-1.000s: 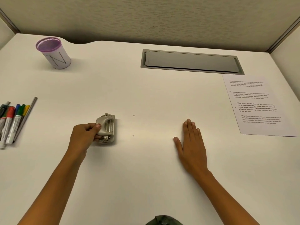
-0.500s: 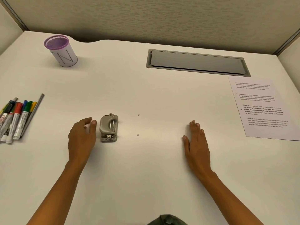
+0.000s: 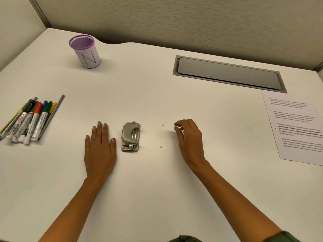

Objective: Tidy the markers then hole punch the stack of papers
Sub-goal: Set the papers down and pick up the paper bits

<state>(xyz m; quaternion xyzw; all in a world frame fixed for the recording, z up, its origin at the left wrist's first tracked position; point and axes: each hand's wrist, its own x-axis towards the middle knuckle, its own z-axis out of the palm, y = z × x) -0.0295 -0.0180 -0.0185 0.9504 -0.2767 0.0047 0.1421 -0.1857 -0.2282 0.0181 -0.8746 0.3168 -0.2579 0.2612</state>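
A small grey hole punch [image 3: 131, 137] sits on the white desk between my hands. My left hand [image 3: 100, 147] lies flat on the desk just left of the punch, holding nothing. My right hand [image 3: 189, 137] hovers to the right of it, fingers curled loosely, empty. Several markers [image 3: 29, 119] lie side by side at the left edge. A purple-rimmed mesh cup [image 3: 85, 51] stands at the back left. The printed papers [image 3: 295, 126] lie flat at the far right.
Two tiny paper dots [image 3: 161, 147] lie on the desk right of the punch. A grey cable hatch [image 3: 229, 74] is set into the desk at the back right. Partition walls close the back and sides.
My left hand let go of the hole punch and now rests flat beside it. My right hand lifted off the desk and curled its fingers. The view shifted left.
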